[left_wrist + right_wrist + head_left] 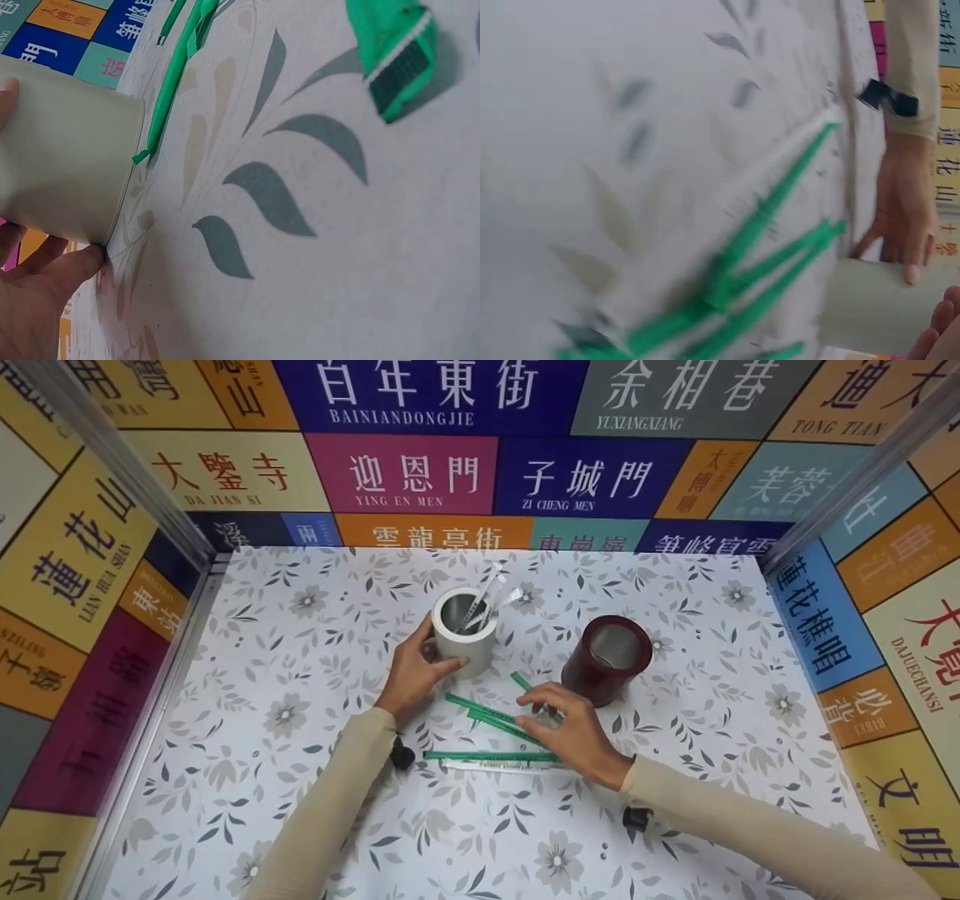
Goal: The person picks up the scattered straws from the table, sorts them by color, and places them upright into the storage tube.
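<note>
My left hand [418, 669] grips a pale cream cup [466, 654] by its side, thumb across the front. The cup stands upright, and a few slim white-wrapped sticks [490, 589] lean out over its rim. Several long, thin green-wrapped sticks [484, 755] lie on the table in front of it, with one white-wrapped stick [499, 767] alongside the nearest. Above the right ends of the green ones hovers my right hand [577, 729], its fingers loosely bent and nothing visible between them. Its fingertips [939, 326] show at the edge of the right wrist view, apart from the sticks.
Just beyond my right hand stands a dark red cup [596, 671], its opening facing up, with no sticks showing in it. The table's floral cloth [300, 780] reaches to panels [405, 472] printed with large characters at the back and both sides.
</note>
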Tool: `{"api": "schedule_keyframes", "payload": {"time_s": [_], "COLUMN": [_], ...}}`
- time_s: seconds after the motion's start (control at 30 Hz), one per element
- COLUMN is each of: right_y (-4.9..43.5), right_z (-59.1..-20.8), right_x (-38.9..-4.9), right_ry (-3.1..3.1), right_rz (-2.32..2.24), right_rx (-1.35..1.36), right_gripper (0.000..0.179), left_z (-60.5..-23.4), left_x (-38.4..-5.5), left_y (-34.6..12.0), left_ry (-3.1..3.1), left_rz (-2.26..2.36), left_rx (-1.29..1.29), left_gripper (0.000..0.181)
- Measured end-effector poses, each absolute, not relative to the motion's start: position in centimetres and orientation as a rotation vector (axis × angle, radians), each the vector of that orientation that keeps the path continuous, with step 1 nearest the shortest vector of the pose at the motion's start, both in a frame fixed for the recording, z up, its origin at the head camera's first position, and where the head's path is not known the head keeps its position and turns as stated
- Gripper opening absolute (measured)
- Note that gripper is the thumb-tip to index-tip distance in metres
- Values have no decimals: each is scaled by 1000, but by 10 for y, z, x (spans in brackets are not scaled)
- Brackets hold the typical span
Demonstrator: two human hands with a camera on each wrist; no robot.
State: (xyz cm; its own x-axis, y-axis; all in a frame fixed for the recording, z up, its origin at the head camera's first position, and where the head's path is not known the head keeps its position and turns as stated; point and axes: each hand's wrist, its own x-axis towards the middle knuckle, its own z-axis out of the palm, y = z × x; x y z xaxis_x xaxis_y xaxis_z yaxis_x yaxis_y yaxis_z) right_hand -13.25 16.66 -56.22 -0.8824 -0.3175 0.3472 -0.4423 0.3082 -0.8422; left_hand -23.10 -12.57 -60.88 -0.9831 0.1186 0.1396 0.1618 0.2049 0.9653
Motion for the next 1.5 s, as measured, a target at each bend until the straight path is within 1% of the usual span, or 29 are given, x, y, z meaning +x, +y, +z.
{"api": "schedule_keyframes", "payload": {"time_s": [0.2,0.47,0.7,0.9,1.03,1.23,1.37,1.5], "right_y": [179,185,188,190,189,182,177,175], "right_z": [-585,-608,-619,-626,-622,-601,-590,-580], "right_x": [-108,-88,-82,-84,-87,-97,-103,-106], "right_ry": [-2579,-2596,-2610,-2625,-2677,-2851,-2908,-2935], "right_rz": [1689,1700,1570,1291,1058,748,668,728], "right_rx": [665,688,807,925,1004,1123,1204,1243], "right_gripper": [19,18,14,16,14,7,7,7], "left_z": [-610,-610,-610,-609,-610,-608,-609,-609], "left_x": [-232,-232,-230,-231,-231,-231,-231,-231], "left_y": [-126,-127,-129,-126,-125,-126,-126,-126], "left_ry": [-2422,-2439,-2440,-2426,-2428,-2434,-2419,-2414], "left_rz": [-1932,-1913,-1901,-1917,-1917,-1906,-1919,-1934], "left_rx": [-269,-275,-270,-265,-266,-278,-278,-274], "left_gripper": [110,111,109,108,109,109,109,108]}}
